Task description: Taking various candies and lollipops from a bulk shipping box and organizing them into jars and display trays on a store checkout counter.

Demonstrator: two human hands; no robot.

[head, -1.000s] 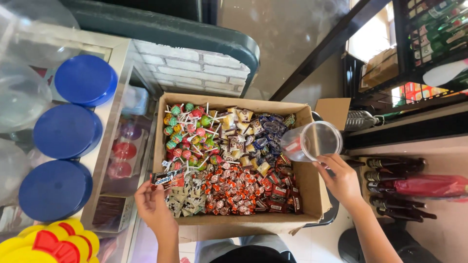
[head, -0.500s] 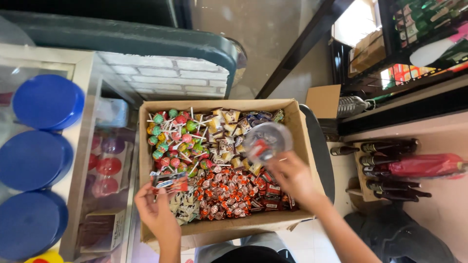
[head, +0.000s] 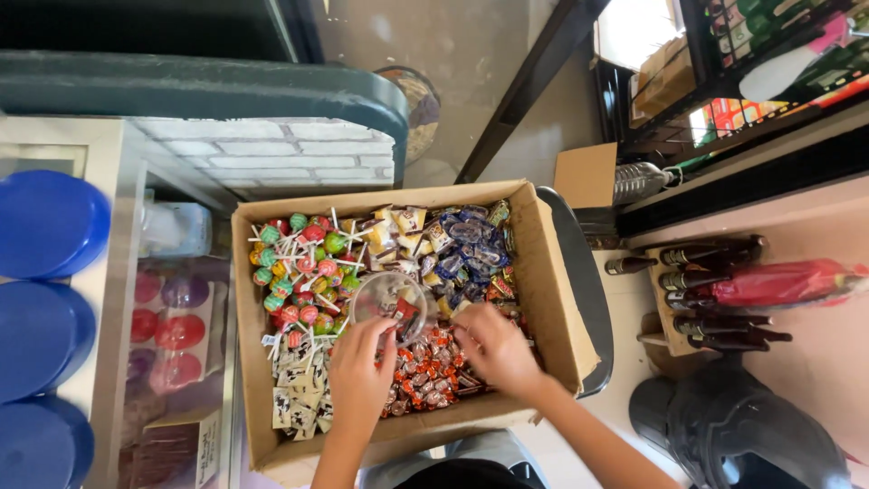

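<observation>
Holding clear cup (head: 389, 303) — left hand (head: 360, 367) clamped; right hand (head: 493, 347) curled among red-wrapped candies (head: 425, 380) — cardboard box (head: 557, 299).

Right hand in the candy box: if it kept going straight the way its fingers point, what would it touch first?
Probably the clear plastic cup that the left hand holds; the right hand points left toward it, over red-wrapped candies.

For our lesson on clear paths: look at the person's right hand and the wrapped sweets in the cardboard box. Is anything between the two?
Nothing visible. The right hand rests straight on the red-wrapped sweets inside the cardboard box, which is open at the top. The left hand holds the clear plastic cup off to one side, not across the right hand's way.
</observation>
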